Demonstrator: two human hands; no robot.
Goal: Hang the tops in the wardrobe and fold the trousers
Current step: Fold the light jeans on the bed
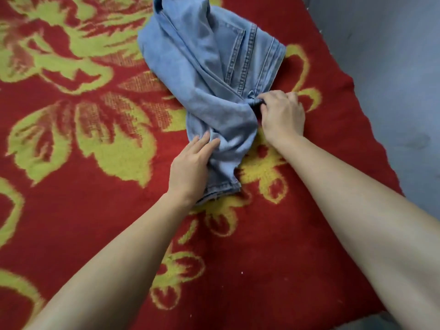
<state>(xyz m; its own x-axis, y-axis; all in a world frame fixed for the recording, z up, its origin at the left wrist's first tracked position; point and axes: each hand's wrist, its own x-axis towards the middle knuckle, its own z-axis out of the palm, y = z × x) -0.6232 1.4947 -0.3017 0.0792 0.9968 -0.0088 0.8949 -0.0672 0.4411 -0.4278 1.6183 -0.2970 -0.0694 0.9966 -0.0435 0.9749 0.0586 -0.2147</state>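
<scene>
A pair of light blue denim trousers [209,67] lies crumpled on a red blanket with yellow-green flowers [83,210]. The waistband and a back pocket face up at the far right; one leg runs toward me and ends in a hem near my left wrist. My left hand [190,167] rests on that leg with straight fingers. My right hand [283,115] pinches a bunched bit of denim at the trousers' right edge, fingers curled round it.
The blanket's right edge [371,129] runs diagonally, with grey floor [392,55] beyond it. Bare blanket stretches to the left and toward me.
</scene>
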